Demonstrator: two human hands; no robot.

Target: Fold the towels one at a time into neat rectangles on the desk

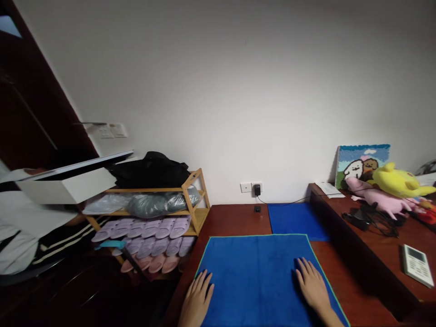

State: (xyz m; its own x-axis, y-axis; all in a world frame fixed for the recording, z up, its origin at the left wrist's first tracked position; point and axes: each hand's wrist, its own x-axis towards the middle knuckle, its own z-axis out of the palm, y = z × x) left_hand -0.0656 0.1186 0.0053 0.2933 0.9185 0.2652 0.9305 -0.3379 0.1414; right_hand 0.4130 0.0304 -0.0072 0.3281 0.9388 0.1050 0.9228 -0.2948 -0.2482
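A blue cloth (255, 277) with a light green edge lies spread flat on the reddish-brown wooden table (238, 218). My left hand (196, 297) rests over the cloth's left edge, fingers stretched out and holding nothing. On the right part of the cloth lies my right hand (312, 284), palm down with its fingers apart and nothing in it. Beyond the cloth, near the wall, is a second, darker blue cloth (298, 220).
A wooden rack (197, 218) at left holds slippers (163, 227) and a black bag (153, 172). Beside it sits a person (20, 236) near a white box (78, 184). Plush toys (395, 181), cables (371, 220) and a white remote (417, 263) lie on the raised surface at right.
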